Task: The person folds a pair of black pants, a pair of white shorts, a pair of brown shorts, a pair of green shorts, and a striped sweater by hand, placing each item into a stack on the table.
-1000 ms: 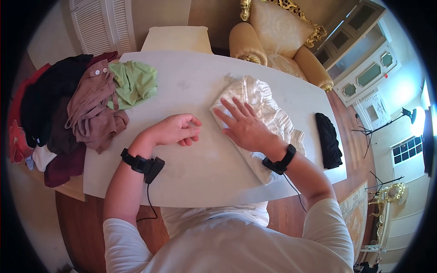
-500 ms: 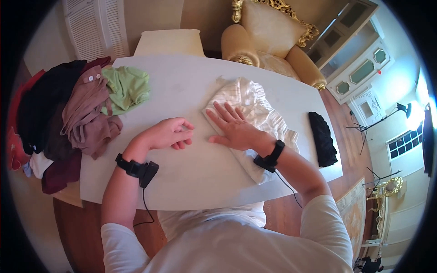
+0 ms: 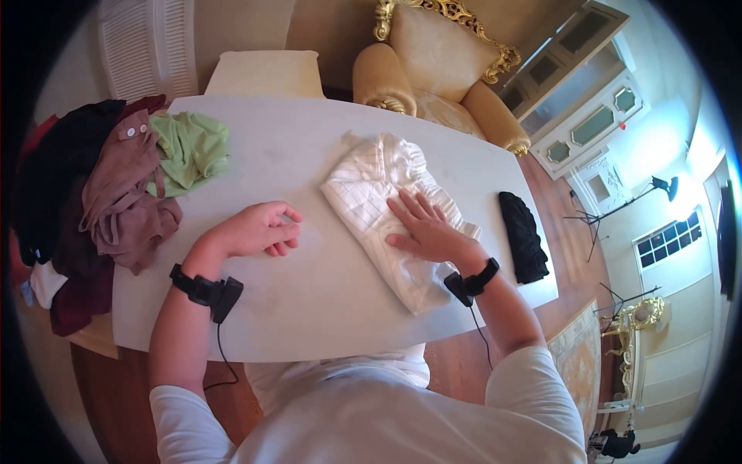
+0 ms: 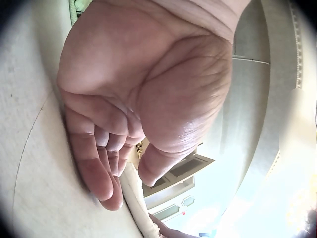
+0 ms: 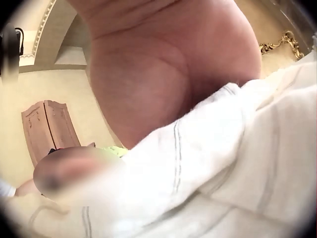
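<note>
A white striped garment (image 3: 359, 189), folded over with a gathered edge on its right side, lies on the white table (image 3: 263, 309). My right hand (image 3: 433, 234) rests palm down on it with the fingers straight and spread. In the right wrist view the palm (image 5: 163, 84) lies against the striped cloth (image 5: 173, 168), and the fingers are hidden behind it. To the left of the garment, my left hand (image 3: 261, 230) lies on its side by the tabletop, its fingers (image 4: 91, 173) loosely bent and holding nothing.
Heaped at the left end are several clothes: a brown garment (image 3: 127, 185) with buttons, a green one (image 3: 189, 147) and a black one (image 3: 58, 162). A folded black garment (image 3: 523, 238) lies near the table's right edge. A gold armchair (image 3: 440, 62) stands beyond the table.
My right hand has slid across the white garment toward its gathered right side, baring the left part. My left hand stays in about the same pose. The head view has shifted slightly.
</note>
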Action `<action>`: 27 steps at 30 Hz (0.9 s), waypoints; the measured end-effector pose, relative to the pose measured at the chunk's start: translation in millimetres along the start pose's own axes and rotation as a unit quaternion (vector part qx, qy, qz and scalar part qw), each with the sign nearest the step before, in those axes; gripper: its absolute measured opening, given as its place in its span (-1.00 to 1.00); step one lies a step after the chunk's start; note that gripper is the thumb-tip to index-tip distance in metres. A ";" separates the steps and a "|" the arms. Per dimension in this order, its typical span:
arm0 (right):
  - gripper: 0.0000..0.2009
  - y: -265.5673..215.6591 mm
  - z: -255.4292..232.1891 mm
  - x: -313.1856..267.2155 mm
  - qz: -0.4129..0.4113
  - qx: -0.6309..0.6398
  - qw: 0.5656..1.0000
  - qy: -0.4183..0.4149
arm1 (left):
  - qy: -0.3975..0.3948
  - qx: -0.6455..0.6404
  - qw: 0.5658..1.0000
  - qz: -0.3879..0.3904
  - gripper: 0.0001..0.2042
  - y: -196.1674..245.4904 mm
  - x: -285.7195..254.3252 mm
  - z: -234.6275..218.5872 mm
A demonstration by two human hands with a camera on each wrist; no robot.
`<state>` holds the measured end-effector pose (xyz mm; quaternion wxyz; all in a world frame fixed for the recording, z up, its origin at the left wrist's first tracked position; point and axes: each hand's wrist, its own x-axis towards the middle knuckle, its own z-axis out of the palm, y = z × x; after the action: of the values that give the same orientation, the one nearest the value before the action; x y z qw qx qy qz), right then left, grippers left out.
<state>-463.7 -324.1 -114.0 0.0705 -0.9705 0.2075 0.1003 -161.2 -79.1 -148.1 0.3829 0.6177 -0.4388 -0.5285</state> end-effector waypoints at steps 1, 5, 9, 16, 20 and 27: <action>-0.21 7.4 -1.5 -2.9 -0.002 0.020 1.000 0.022 | 0.000 0.002 1.000 -0.001 -0.59 0.5 0.3 0.7; -0.23 25.1 -22.3 -27.7 -0.018 0.049 0.995 0.083 | 0.001 -0.006 1.000 0.001 -0.60 0.7 -1.5 0.7; -0.25 -2.3 -37.8 -62.3 -0.055 0.025 0.996 0.059 | -0.003 -0.009 1.000 0.000 -0.60 1.0 -1.7 0.1; -0.32 -14.5 -5.5 -85.3 -0.107 0.099 0.989 -0.009 | 0.006 0.003 1.000 -0.014 -0.65 4.0 -2.3 1.9; -0.36 -8.6 -7.8 -87.2 -0.100 0.106 0.989 0.020 | 0.016 0.017 1.000 -0.020 -0.63 0.8 -0.3 4.1; -0.25 44.8 -14.1 -96.9 0.145 0.045 0.987 0.052 | -0.010 0.271 0.962 0.031 -0.53 48.3 -20.4 36.0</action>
<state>-566.6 -329.5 -82.9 0.0876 -0.9299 0.3538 0.0493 -204.5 -75.7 -101.7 0.2134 0.6791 -0.5882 -0.3837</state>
